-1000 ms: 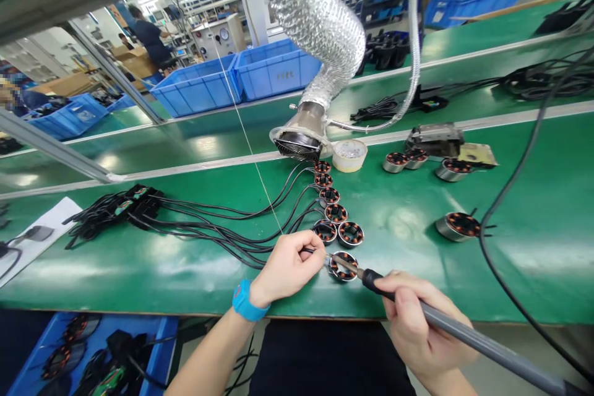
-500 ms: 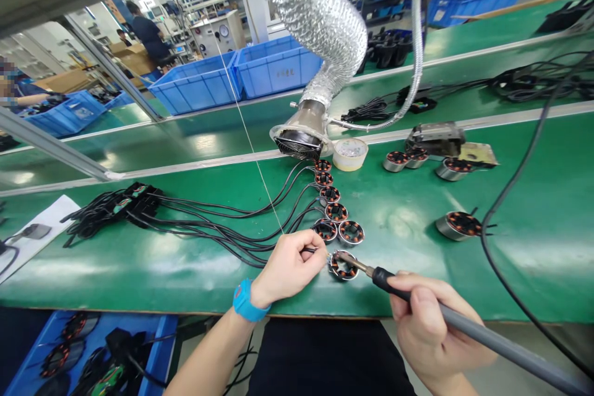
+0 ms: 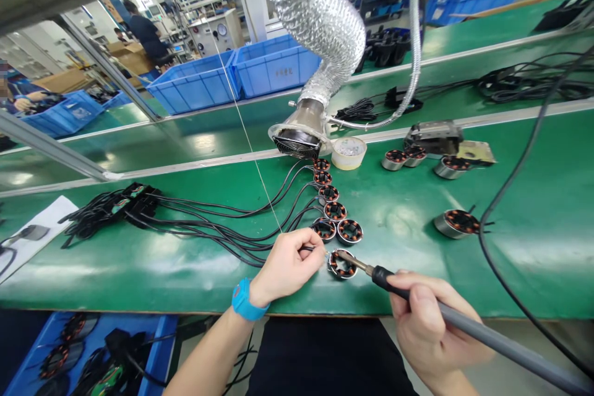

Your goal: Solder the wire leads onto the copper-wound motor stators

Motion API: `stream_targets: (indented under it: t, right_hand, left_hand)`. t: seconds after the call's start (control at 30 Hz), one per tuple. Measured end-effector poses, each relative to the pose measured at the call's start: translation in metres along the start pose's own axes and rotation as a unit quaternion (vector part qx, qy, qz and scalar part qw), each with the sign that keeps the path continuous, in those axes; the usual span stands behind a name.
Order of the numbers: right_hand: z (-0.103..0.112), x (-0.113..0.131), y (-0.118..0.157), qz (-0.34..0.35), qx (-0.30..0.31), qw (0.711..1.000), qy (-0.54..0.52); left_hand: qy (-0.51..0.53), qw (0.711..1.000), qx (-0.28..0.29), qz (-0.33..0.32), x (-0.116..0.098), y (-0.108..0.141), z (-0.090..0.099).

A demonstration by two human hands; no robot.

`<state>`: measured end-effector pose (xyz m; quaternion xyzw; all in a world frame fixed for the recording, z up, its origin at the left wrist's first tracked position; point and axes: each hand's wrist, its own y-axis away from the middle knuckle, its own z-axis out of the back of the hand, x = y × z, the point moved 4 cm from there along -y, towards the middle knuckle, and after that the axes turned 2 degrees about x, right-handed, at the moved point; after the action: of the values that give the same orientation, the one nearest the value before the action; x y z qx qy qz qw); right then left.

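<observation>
My left hand (image 3: 293,263), with a blue wristband, pinches a black cable end beside a round stator (image 3: 342,265) with copper windings. In my right hand (image 3: 434,322) is a soldering iron (image 3: 394,284), its tip resting at the stator's upper rim. Several more stators stand in a row beyond, among them one at the right (image 3: 349,232). Black cables (image 3: 208,229) run from that row to a bundle with connectors (image 3: 132,198) at the left. A thin strand of wire (image 3: 253,158) hangs down to behind my left hand.
A foil duct (image 3: 320,18) with a fan hood (image 3: 299,136) hangs over the bench. Beside it sits a round tub (image 3: 349,153). Loose stators (image 3: 457,224) and a grey cord (image 3: 524,167) are at the right. Blue bins (image 3: 276,68) stand behind; a person (image 3: 143,34) is far back.
Both hands have kept their places and grips. The view has shifted very slightly, and the hand of a person at the far left has moved.
</observation>
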<state>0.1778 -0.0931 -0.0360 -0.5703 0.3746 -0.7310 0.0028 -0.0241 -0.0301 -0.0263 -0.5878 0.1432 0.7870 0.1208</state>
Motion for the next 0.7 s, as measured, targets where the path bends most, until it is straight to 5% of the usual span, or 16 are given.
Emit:
stream_targets:
  t: [0.4,0.57,0.7]
  right_hand:
    - [-0.006,0.007,-0.003,-0.002,0.067,0.998,0.003]
    - [-0.026,0.023,-0.015,0.100,0.194,0.976,-0.009]
    - [-0.043,0.026,-0.021,0.149,0.239,0.960,0.011]
  left_hand:
    - [-0.007,1.000,-0.002,0.001,0.000,0.000,0.001]
    - [-0.006,1.000,-0.003,0.000,0.002,-0.001,0.000]
    - [0.001,1.000,0.000,-0.002,0.001,0.000,-0.001]
